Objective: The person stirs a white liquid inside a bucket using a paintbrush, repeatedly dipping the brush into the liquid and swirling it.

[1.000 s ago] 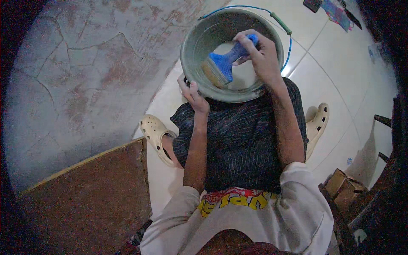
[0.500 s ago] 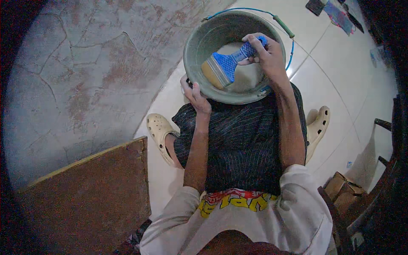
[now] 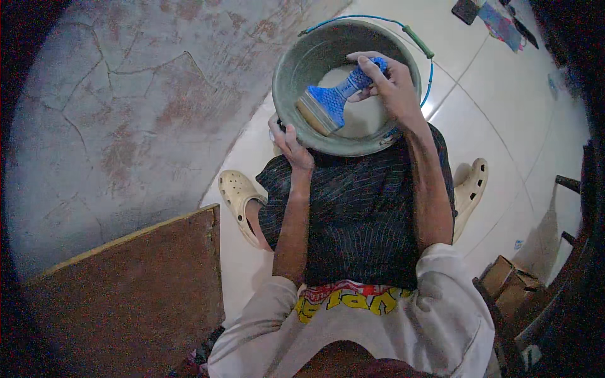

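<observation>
A wide brush [image 3: 328,104] with a blue textured handle and pale bristles is gripped in my right hand [image 3: 394,85], over the opening of a grey-green bucket [image 3: 296,69]. Its bristles point down and left, close to the bucket's inner left wall; whether they touch it I cannot tell. Whitish stuff [image 3: 365,116] shows at the bottom of the bucket. My left hand [image 3: 293,148] is closed on the near left rim, fingers outside and partly hidden. The blue wire handle with a green grip [image 3: 417,41] hangs over the far right side.
A grey, patchy wall [image 3: 145,113] with crack-like lines rises on the left. Below it leans a brown board [image 3: 138,283]. White tiles [image 3: 498,113] cover the floor. A cardboard box [image 3: 507,280] stands at right, and several small items, including a dark block [image 3: 465,11], lie far right.
The brush has moved slightly left and its bristle end has dipped a little lower towards the bucket's near left wall. My left hand stays on the rim.
</observation>
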